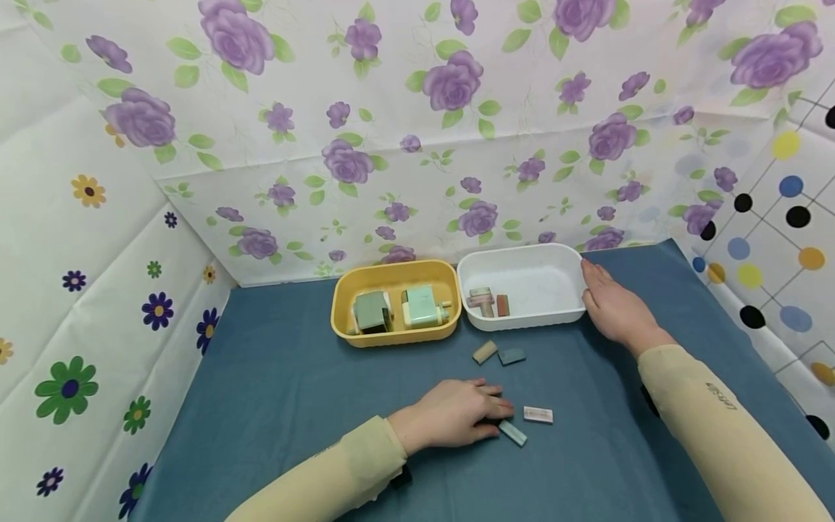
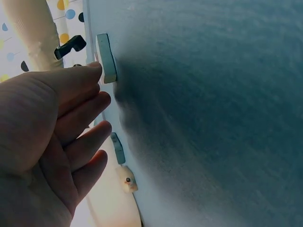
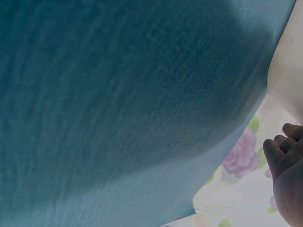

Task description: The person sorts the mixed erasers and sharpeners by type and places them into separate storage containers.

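Observation:
My left hand (image 1: 453, 412) is low over the blue cloth, fingers spread and a little bent. Its thumb and fingertips are right at a pale blue eraser-like block (image 1: 512, 433); in the left wrist view, the thumb tip overlaps that block's (image 2: 106, 57) edge. Just right of it lies a pinkish-white block (image 1: 538, 415). Farther back are a tan block (image 1: 485, 352) and a dark teal block (image 1: 512, 357). My right hand (image 1: 616, 304) rests against the right end of a white basket (image 1: 541, 286), fingers extended along its outer wall. Several small blocks (image 1: 483, 299) sit in the basket's left part.
A yellow basket (image 1: 396, 337) stands left of the white one, holding a grey-green boxy device (image 1: 372, 312) and a mint boxy device (image 1: 422, 306). Behind both baskets rises a flowered sheet (image 1: 404, 181); patterned sheets also hang on the left and right.

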`<move>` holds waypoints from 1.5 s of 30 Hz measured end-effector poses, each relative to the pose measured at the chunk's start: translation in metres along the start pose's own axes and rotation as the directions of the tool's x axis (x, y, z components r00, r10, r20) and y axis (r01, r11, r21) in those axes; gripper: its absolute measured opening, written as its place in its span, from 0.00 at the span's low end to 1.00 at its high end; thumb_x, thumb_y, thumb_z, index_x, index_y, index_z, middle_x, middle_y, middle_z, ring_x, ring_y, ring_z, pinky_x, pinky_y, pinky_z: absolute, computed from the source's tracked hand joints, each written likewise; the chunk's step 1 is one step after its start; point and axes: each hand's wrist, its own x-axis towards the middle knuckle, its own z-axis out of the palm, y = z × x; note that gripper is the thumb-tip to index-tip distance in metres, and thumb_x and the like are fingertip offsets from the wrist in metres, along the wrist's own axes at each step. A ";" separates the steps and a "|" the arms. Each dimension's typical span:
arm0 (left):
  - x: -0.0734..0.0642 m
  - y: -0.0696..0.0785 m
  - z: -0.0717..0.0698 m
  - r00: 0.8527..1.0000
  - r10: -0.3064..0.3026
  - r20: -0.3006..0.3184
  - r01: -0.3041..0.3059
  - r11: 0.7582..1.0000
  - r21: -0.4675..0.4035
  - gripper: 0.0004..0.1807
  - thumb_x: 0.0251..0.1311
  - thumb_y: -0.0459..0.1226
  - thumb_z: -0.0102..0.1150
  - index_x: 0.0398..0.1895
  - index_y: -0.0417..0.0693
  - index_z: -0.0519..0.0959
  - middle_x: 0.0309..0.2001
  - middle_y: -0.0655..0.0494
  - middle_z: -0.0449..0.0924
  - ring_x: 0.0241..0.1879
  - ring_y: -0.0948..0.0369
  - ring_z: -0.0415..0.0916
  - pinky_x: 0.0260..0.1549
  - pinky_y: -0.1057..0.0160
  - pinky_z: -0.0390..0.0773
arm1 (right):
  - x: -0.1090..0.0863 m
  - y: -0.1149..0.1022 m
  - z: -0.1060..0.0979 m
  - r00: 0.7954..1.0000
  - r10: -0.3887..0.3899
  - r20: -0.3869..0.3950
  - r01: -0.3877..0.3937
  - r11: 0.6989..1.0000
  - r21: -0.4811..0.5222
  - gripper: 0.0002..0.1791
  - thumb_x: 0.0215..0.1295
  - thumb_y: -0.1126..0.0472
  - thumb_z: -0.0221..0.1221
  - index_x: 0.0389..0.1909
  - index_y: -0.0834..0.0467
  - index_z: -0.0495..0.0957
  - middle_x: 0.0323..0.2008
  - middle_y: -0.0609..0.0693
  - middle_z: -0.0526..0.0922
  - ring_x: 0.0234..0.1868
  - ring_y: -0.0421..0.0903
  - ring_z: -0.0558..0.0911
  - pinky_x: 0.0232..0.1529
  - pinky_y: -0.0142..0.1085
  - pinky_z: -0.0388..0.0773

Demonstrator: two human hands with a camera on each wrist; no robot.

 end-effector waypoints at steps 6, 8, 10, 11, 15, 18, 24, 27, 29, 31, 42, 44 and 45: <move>0.001 0.001 0.001 1.000 -0.005 0.013 0.005 1.000 0.008 0.22 0.76 0.46 0.66 0.70 0.58 0.83 0.67 0.67 0.82 0.73 0.64 0.72 0.74 0.65 0.65 | 0.001 0.001 0.000 1.000 -0.001 0.013 0.001 1.000 -0.004 0.35 0.88 0.56 0.32 0.86 0.67 0.35 0.85 0.69 0.43 0.84 0.69 0.45 0.79 0.64 0.48; 0.002 0.001 0.001 1.000 -0.004 0.013 0.004 1.000 0.015 0.22 0.76 0.47 0.66 0.70 0.58 0.83 0.66 0.67 0.82 0.72 0.64 0.72 0.73 0.65 0.66 | 0.001 0.001 0.000 1.000 0.003 0.017 -0.003 1.000 -0.006 0.35 0.88 0.56 0.31 0.86 0.67 0.35 0.85 0.68 0.42 0.84 0.69 0.45 0.79 0.64 0.47; 0.003 0.001 0.002 1.000 -0.004 0.012 0.003 1.000 0.019 0.22 0.76 0.47 0.66 0.70 0.59 0.83 0.66 0.67 0.82 0.72 0.65 0.72 0.73 0.65 0.66 | 0.001 0.002 0.001 1.000 0.006 0.018 -0.006 1.000 -0.009 0.35 0.88 0.56 0.31 0.86 0.67 0.34 0.85 0.69 0.42 0.84 0.69 0.45 0.79 0.64 0.47; 0.004 0.001 0.002 1.000 -0.002 0.011 0.002 1.000 0.021 0.22 0.76 0.47 0.66 0.70 0.59 0.83 0.66 0.67 0.82 0.72 0.65 0.72 0.73 0.65 0.66 | 0.001 0.003 0.001 1.000 0.008 0.019 -0.008 1.000 -0.011 0.36 0.88 0.56 0.31 0.86 0.67 0.34 0.85 0.69 0.42 0.84 0.69 0.45 0.79 0.64 0.47; 0.006 0.001 0.004 1.000 0.004 0.012 -0.004 1.000 0.024 0.22 0.75 0.47 0.66 0.70 0.59 0.83 0.66 0.68 0.82 0.72 0.66 0.72 0.73 0.66 0.66 | 0.000 0.004 0.002 1.000 0.011 0.018 -0.011 1.000 -0.019 0.36 0.88 0.55 0.30 0.86 0.67 0.33 0.85 0.69 0.42 0.84 0.69 0.44 0.79 0.64 0.47; 0.008 0.001 0.004 1.000 0.007 0.013 -0.007 1.000 0.019 0.22 0.75 0.47 0.67 0.70 0.59 0.83 0.67 0.68 0.82 0.72 0.66 0.72 0.73 0.66 0.65 | 0.001 0.003 0.003 1.000 0.013 0.015 -0.013 1.000 -0.015 0.36 0.88 0.55 0.31 0.86 0.66 0.33 0.85 0.68 0.42 0.84 0.68 0.44 0.79 0.64 0.47; 0.008 0.000 0.006 1.000 0.003 0.012 -0.003 1.000 0.005 0.22 0.75 0.46 0.68 0.70 0.59 0.83 0.67 0.68 0.82 0.72 0.66 0.72 0.73 0.66 0.65 | 0.001 0.002 0.004 1.000 0.012 0.018 -0.012 1.000 0.002 0.35 0.88 0.56 0.31 0.86 0.66 0.33 0.85 0.68 0.42 0.84 0.68 0.44 0.80 0.64 0.47; 0.008 0.000 0.006 1.000 0.006 0.010 -0.006 1.000 0.010 0.22 0.75 0.46 0.68 0.70 0.60 0.83 0.67 0.68 0.82 0.73 0.66 0.72 0.73 0.67 0.65 | 0.001 0.003 0.004 1.000 0.015 0.015 -0.015 1.000 0.002 0.35 0.88 0.56 0.31 0.86 0.65 0.33 0.85 0.68 0.42 0.84 0.68 0.44 0.80 0.64 0.47; 0.009 0.000 0.007 1.000 0.009 0.007 -0.009 1.000 0.015 0.22 0.74 0.46 0.68 0.69 0.60 0.84 0.67 0.68 0.82 0.72 0.66 0.72 0.73 0.67 0.65 | 0.001 0.003 0.004 1.000 0.018 0.013 -0.018 1.000 0.002 0.35 0.88 0.55 0.31 0.86 0.65 0.33 0.85 0.67 0.42 0.84 0.68 0.44 0.80 0.64 0.47; 0.009 0.000 0.007 1.000 0.009 0.005 -0.009 1.000 0.020 0.22 0.74 0.46 0.68 0.69 0.60 0.84 0.66 0.68 0.82 0.72 0.66 0.72 0.73 0.67 0.66 | 0.001 0.003 0.004 1.000 0.017 0.012 -0.017 1.000 0.005 0.35 0.88 0.55 0.30 0.86 0.65 0.33 0.85 0.67 0.42 0.84 0.68 0.43 0.79 0.64 0.47; 0.010 0.000 0.008 1.000 -0.010 0.007 0.010 1.000 0.027 0.22 0.74 0.46 0.69 0.69 0.62 0.84 0.67 0.69 0.81 0.73 0.66 0.71 0.71 0.66 0.69 | 0.001 0.002 0.003 1.000 0.012 -0.004 -0.012 1.000 -0.003 0.35 0.88 0.55 0.31 0.86 0.66 0.35 0.85 0.68 0.43 0.84 0.68 0.45 0.79 0.64 0.48; 0.011 0.000 0.008 1.000 -0.013 0.007 0.013 1.000 0.020 0.22 0.74 0.46 0.69 0.69 0.62 0.84 0.67 0.69 0.81 0.73 0.65 0.71 0.70 0.66 0.70 | 0.000 0.002 0.003 1.000 0.010 -0.009 -0.010 1.000 -0.005 0.35 0.88 0.56 0.32 0.86 0.66 0.35 0.85 0.67 0.43 0.84 0.68 0.45 0.80 0.64 0.48; 0.011 0.000 0.009 1.000 -0.015 0.006 0.014 1.000 0.017 0.22 0.74 0.47 0.69 0.69 0.63 0.84 0.67 0.69 0.81 0.73 0.65 0.71 0.69 0.66 0.71 | 0.000 0.002 0.003 1.000 0.009 -0.011 -0.009 1.000 -0.004 0.35 0.88 0.56 0.32 0.86 0.66 0.35 0.85 0.67 0.43 0.84 0.68 0.45 0.80 0.64 0.47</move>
